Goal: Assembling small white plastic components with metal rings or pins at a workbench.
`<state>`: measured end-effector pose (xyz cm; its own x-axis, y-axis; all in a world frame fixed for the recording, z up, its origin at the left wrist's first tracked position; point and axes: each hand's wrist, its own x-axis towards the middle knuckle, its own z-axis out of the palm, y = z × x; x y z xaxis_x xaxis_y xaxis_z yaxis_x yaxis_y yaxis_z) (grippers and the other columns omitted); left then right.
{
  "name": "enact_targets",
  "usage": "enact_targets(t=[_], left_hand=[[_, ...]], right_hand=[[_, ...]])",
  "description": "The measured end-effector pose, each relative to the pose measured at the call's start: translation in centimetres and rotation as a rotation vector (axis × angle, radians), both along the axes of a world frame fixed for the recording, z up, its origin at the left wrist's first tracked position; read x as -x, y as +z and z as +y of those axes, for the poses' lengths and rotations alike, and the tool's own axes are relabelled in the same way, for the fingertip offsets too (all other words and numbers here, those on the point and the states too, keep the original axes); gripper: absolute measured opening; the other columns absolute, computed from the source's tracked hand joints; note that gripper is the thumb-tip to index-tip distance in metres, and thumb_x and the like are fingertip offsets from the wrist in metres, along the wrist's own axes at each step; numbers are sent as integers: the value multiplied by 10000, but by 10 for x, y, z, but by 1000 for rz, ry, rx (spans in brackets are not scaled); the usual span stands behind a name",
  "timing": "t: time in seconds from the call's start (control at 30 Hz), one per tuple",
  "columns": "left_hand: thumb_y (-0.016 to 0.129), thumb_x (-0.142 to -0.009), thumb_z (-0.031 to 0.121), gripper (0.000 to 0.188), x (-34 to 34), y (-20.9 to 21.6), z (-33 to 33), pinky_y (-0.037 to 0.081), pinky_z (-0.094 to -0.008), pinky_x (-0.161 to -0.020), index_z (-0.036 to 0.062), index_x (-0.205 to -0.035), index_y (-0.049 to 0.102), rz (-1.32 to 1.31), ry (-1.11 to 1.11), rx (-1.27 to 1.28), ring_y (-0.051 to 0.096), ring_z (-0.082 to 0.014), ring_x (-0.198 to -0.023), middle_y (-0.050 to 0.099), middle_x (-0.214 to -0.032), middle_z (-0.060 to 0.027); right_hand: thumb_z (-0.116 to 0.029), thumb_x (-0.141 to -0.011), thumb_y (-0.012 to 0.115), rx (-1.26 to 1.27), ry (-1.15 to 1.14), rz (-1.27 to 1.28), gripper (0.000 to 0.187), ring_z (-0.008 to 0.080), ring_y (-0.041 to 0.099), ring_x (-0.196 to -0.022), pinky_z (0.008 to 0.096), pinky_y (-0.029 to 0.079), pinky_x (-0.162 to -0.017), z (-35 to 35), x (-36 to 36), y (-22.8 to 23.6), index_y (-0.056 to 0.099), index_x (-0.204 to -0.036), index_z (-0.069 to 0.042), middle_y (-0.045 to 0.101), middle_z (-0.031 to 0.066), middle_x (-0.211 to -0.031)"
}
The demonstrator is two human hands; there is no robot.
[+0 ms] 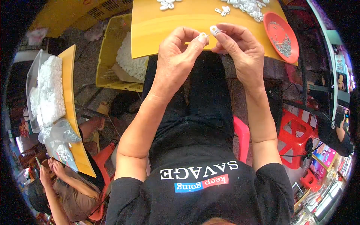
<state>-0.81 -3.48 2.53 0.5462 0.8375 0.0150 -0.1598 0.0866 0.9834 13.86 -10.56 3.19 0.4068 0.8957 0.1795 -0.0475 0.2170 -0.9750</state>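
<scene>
Over the near edge of the yellow table, both my hands meet with fingers closed in pinches. My right hand (241, 50) grips a small white oval plastic piece (213, 29) with holes in it. Between the thumb and forefinger of my left hand (179, 52) is a small white piece (203, 35), mostly covered by the fingertips. A thin line, perhaps a metal pin, shows in the narrow gap between the two pieces; its ends are hidden. The pieces are close together, and I cannot tell whether they are joined.
A red dish (291, 37) of small grey metal parts lies at the table's right edge. White pieces (247, 7) are heaped at the far side. A yellow crate (105, 63) of white pieces stands at left. Further left, a person (71, 191) sits beside another table (71, 93).
</scene>
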Motion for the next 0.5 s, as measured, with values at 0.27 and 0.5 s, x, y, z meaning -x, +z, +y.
enact_targets(t=[0.27, 0.5], left_hand=[[615, -918, 105, 124, 1, 3, -1, 481, -249, -846, -9, -963, 604, 56, -8, -32, 622, -121, -898, 665, -928, -77], [617, -916, 103, 117, 2, 2, 0, 475, -245, -838, -7, -956, 606, 56, 4, -37, 615, -113, -891, 658, -922, -64]], right_hand=[[-51, -899, 648, -35, 17, 8, 236, 104, 647, -805, 232, 560, -708, 2, 1, -1, 624, -1116, 38, 686, 89, -1013], [-55, -895, 655, 13, -6, -11, 228, 101, 647, -772, 233, 563, -713, 0, -2, 0, 636, -1105, 30, 690, 87, -988]])
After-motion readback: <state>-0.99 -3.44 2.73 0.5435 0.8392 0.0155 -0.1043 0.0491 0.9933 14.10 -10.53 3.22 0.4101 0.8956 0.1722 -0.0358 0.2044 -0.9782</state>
